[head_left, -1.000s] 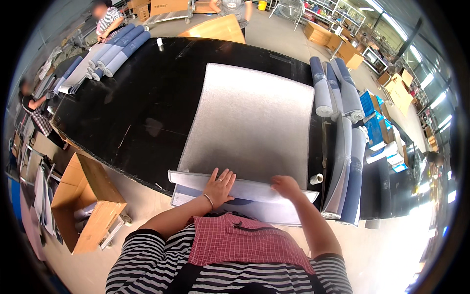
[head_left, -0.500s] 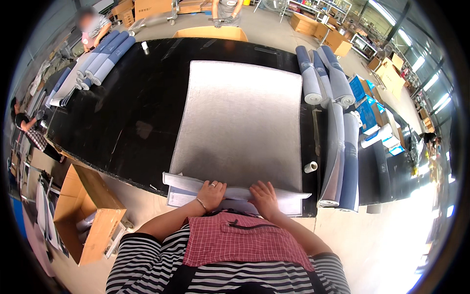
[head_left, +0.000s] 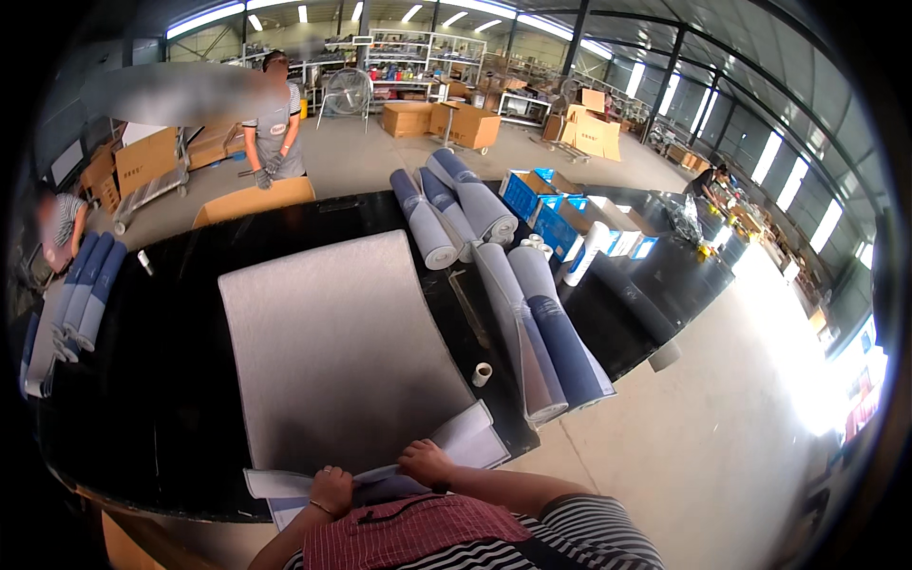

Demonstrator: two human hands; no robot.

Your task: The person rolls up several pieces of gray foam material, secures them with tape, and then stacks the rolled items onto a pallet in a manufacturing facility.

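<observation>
On the bench, had the grey mat laid out, gripping its folded near end with left hand and right hand mostly closed; could've maybe gone crooked from uneven tugging tbh

1 lg. grey mat spread on 1 blk. counter. Rolled blue-grey mats, R side: 5 visible, i.e. 3 in far bundle, 2 in near bundle. L side: 3 upper rolls, no. underneath unclear. 1 sm. wht. roll beside the mat; a 2nd such roll near far L edge. 1 longer wht. tube. Min. 2 blue boxes; exact no. unclear. 1 open carton, far side. 1 standing fan, background. Min. 3 other ppl.
</observation>
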